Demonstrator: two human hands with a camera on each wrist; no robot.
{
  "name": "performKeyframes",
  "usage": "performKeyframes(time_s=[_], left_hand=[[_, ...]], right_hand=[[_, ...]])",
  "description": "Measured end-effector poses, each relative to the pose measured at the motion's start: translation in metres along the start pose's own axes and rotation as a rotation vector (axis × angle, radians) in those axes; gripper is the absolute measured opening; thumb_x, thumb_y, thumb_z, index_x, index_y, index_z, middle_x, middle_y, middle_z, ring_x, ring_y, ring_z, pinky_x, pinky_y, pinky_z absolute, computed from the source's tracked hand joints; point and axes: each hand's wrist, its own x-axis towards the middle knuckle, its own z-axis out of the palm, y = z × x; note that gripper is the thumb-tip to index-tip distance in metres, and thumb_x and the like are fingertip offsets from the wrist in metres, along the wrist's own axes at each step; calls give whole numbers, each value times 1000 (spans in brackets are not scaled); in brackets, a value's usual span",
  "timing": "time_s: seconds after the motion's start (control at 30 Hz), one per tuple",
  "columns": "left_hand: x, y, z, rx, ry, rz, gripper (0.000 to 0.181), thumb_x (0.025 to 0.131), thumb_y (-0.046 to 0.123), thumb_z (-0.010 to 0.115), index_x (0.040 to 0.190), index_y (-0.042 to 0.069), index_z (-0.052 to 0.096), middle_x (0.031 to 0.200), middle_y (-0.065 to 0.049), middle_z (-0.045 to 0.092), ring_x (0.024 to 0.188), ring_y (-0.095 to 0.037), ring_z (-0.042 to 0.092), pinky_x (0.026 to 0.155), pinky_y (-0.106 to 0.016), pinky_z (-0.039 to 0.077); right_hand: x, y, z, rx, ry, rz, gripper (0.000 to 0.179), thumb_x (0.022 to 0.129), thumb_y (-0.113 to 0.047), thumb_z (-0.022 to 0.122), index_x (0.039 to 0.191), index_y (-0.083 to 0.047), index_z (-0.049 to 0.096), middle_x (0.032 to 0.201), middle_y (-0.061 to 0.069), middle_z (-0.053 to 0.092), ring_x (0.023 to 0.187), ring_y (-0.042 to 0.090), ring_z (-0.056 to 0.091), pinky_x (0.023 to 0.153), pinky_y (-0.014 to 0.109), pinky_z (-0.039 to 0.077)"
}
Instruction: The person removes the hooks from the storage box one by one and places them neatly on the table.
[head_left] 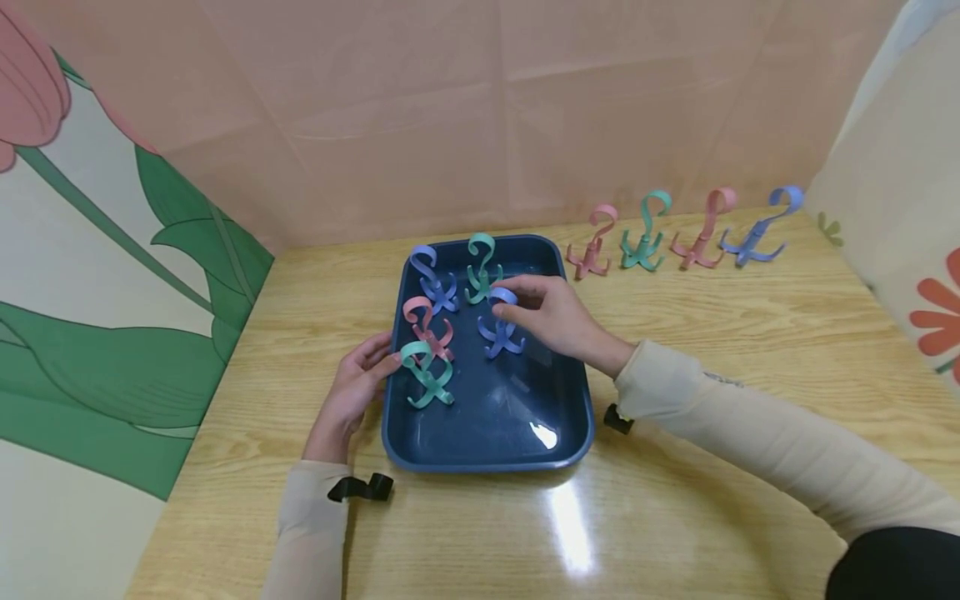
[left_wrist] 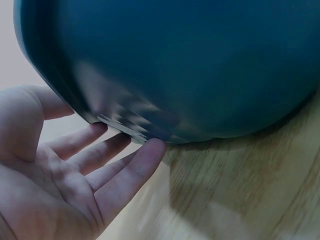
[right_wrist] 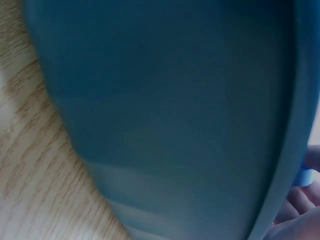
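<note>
My right hand (head_left: 562,321) reaches over the right rim of a dark blue tray (head_left: 487,462) and pinches the curled top of a blue pronged hook (head_left: 501,337) between thumb and fingers. Its prongs hang over the middle of the tray. My left hand (head_left: 356,387) holds the tray's left side, thumb at the rim and fingertips (left_wrist: 152,147) against the outer wall. Along the tray's left side lie another blue hook (head_left: 442,296), a pink hook (head_left: 435,343) and a mint green hook (head_left: 431,390). A second green hook (head_left: 480,287) lies near the far end.
On the wooden table (head_left: 750,350), right of the tray's far end, stand a row of hooks: pink (head_left: 591,258), green (head_left: 642,252), a second pink (head_left: 699,252) and blue (head_left: 750,246). A pink wall (head_left: 390,125) rises behind; flower-patterned panels (head_left: 112,358) flank the table.
</note>
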Motion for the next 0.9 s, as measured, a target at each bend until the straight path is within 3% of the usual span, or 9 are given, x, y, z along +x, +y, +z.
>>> performKeyframes(time_s=[0.17, 0.43, 0.67, 0.9], left_hand=[[0, 0, 0, 6, -3, -3, 46, 91, 23, 60, 135, 19, 47, 132, -4, 51, 108, -24, 55, 75, -38, 52], [-1, 1, 1, 3, 3, 2, 46, 91, 22, 60, 135, 19, 48, 131, -5, 52, 105, -23, 56, 71, -37, 52], [-2, 1, 1, -11, 5, 4, 47, 91, 22, 61, 135, 18, 47, 132, -5, 51, 106, -23, 56, 72, -37, 52], [-1, 1, 2, 10, 14, -11, 48, 90, 25, 61, 135, 20, 47, 133, -4, 50, 111, -23, 54, 77, -38, 51]], right_hand=[[-1, 0, -1, 28, 26, -3, 24, 85, -5, 66, 107, 5, 66, 99, 16, 67, 86, 27, 65, 74, 27, 52], [-2, 1, -4, 85, 21, 61, 24, 84, -8, 68, 106, 2, 67, 99, 14, 67, 85, 23, 66, 75, 29, 52], [-4, -5, -11, 71, 35, 93, 24, 84, -9, 68, 106, 1, 67, 98, 12, 68, 84, 19, 66, 76, 28, 52], [-3, 2, -19, 80, 69, 39, 26, 82, -12, 71, 105, 0, 68, 95, 10, 69, 83, 18, 67, 75, 28, 52]])
